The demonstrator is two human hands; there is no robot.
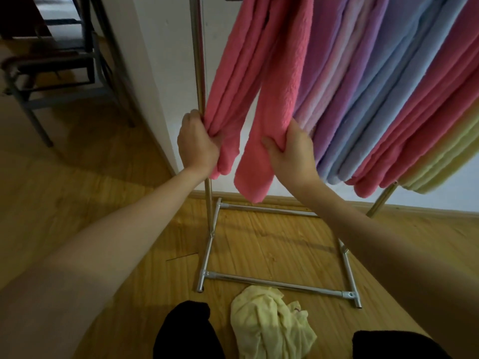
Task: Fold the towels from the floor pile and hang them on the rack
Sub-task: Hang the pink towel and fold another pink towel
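A pink towel (pixel 261 81) is hanging folded over the top of the rack (pixel 199 63), at the rack's left end, its two halves dropping side by side. The left hand (pixel 198 142) is gripping the lower part of the left half, fingers curled round the bunched cloth, right beside the rack's left upright pole. The right hand (pixel 291 149) is clamping the lower part of the right half, thumb across the front and fingers behind. The two hands are sitting apart at about the same height, each closed on its own half of the same towel, and both tails are dangling below the grips.

Further along the rack, to the right, more towels are hanging close together: purple towels (pixel 334 81), blue towels (pixel 383 99), another pink towel (pixel 425 117) and pale yellow towels (pixel 451 156) nearest the right end.

The rack's base frame (pixel 272 282) is resting on the wooden floor (pixel 108 193) against the white wall (pixel 166 60). A crumpled pale yellow towel (pixel 269 322) is lying on the floor just in front of the base's front bar, between the person's dark-clad knees (pixel 186 332). A dark metal chair (pixel 59 71) is standing at the far left, blurred.
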